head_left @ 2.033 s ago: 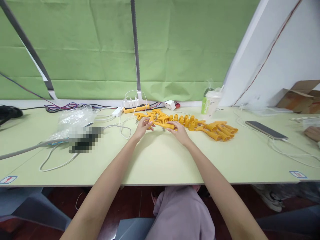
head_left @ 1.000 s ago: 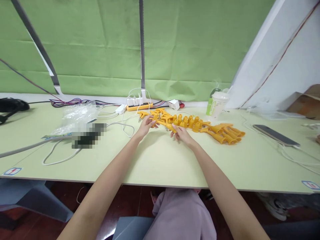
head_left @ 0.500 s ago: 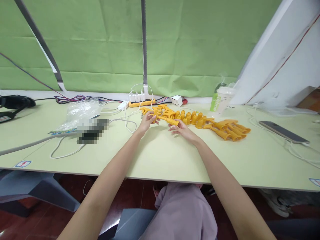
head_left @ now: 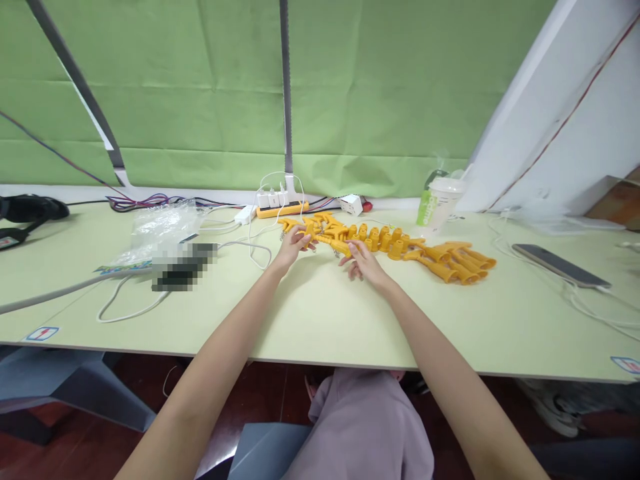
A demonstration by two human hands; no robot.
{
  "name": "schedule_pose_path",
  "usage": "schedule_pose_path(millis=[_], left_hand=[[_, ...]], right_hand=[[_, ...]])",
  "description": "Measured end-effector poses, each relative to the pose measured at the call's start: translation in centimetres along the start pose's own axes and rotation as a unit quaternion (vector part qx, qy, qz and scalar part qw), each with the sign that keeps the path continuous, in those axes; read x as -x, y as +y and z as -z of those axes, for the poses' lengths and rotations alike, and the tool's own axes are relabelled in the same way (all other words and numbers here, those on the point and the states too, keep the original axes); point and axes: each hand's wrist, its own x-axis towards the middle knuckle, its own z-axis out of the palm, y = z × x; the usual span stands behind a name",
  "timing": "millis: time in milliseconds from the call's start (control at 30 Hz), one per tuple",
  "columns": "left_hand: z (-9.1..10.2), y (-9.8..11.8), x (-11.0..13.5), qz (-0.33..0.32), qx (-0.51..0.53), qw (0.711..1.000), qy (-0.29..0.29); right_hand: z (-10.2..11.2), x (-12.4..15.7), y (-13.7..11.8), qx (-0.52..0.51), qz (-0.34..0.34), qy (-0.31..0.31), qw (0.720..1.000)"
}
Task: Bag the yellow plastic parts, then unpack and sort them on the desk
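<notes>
A slim yellow plastic piece (head_left: 341,247) hangs tilted just above the table, held between my two hands. My left hand (head_left: 293,247) pinches its wider upper-left end, partly covering it. At the lower-right end, the thumb and forefinger of my right hand (head_left: 367,263) grip the tip, with the other fingers loosely curled beneath. Behind my hands lie several similar yellow plastic pieces (head_left: 325,217), some with small metal chains. A row of yellow cup-shaped caps (head_left: 397,249) stands to their right. Farther right is a pile of yellow tapered tubes (head_left: 457,260).
At the back are an orange power strip (head_left: 283,209) with white plugs and a white cube adapter (head_left: 351,205). A drink cup (head_left: 443,203) stands at back right, and a phone (head_left: 560,265) lies far right. Clear plastic bags (head_left: 163,227) and white cables (head_left: 120,293) lie left.
My right hand's fingers have closed over the lower-right end of the yellow piece, which was more exposed before. My left hand keeps its hold. The view has shifted slightly.
</notes>
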Motion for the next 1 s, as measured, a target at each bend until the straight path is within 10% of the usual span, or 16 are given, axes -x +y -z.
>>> schedule_pose_path(millis=[1000], left_hand=[[-0.1,0.9,0.3,-0.041,0.009,0.999,-0.006]], right_hand=[[0.2,0.4,-1.2,-0.024,0.021,0.045,0.998]])
